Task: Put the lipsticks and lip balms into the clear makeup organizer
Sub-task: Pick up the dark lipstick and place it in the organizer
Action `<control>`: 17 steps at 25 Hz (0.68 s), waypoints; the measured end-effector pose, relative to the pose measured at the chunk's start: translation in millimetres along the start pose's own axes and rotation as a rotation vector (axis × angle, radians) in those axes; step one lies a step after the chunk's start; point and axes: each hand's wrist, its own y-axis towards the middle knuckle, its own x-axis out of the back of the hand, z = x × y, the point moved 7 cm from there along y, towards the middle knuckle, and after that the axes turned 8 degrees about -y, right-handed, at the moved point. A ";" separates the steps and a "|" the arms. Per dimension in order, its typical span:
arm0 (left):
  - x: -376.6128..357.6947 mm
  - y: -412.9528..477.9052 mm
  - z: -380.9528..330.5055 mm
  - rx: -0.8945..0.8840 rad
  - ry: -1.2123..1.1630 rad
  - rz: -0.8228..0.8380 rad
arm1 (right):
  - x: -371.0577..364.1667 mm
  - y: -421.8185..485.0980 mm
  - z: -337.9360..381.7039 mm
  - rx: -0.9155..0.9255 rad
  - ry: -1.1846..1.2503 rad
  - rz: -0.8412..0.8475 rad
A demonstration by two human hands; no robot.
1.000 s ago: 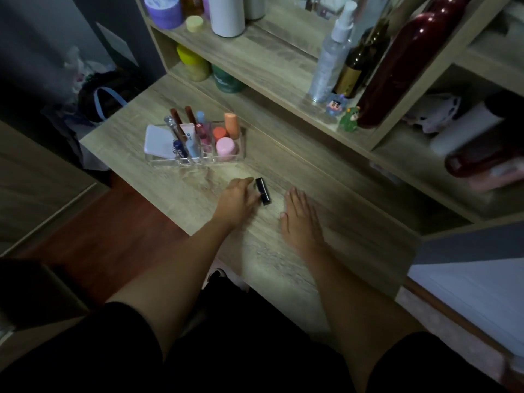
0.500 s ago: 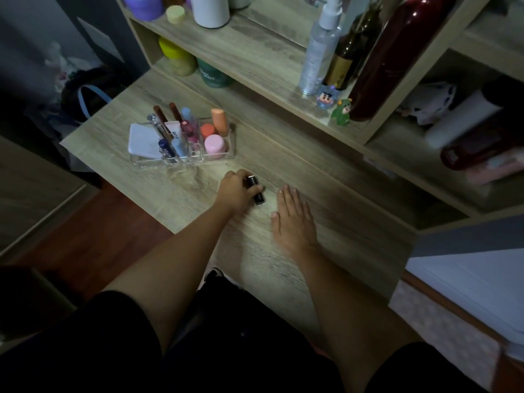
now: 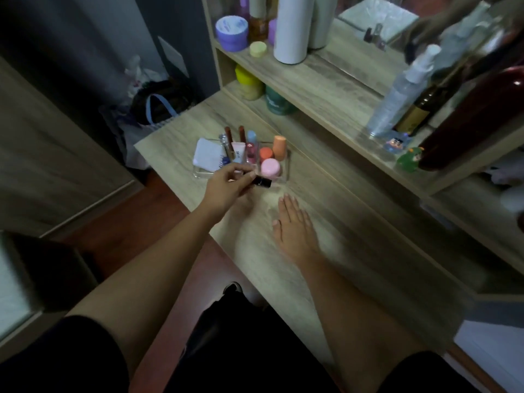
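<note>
My left hand (image 3: 226, 186) grips a short black lipstick (image 3: 261, 181) by one end and holds it above the desk, just in front of the clear makeup organizer (image 3: 285, 171). The organizer stands on the wooden desk (image 3: 334, 222) and holds several lipsticks and tubes upright, a white pad (image 3: 207, 157) at its left, and pink and orange round lip balms (image 3: 270, 167) at its right. My right hand (image 3: 293, 226) lies flat on the desk, palm down, fingers together, holding nothing.
A shelf unit behind the desk carries bottles, jars and a white cylinder (image 3: 292, 26). A clear spray bottle (image 3: 397, 97), a dark red bottle (image 3: 470, 120) and two small figurines (image 3: 405, 157) stand at right. Bags (image 3: 153, 109) lie on the floor at left.
My left hand closed on the black lipstick lying on the desk, lifted it and carried it toward the organizer. My right hand stayed flat on the desk.
</note>
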 end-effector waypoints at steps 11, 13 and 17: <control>31.7 14.4 -48.2 -0.347 0.678 0.056 | -25.9 45.3 56.7 0.071 -0.036 0.011; 23.6 17.7 -52.9 -0.422 0.767 0.104 | -26.0 44.4 55.4 0.059 -0.060 -0.006; 3.8 22.9 -56.7 -0.531 0.911 0.191 | -23.8 43.3 50.5 0.000 -0.034 -0.024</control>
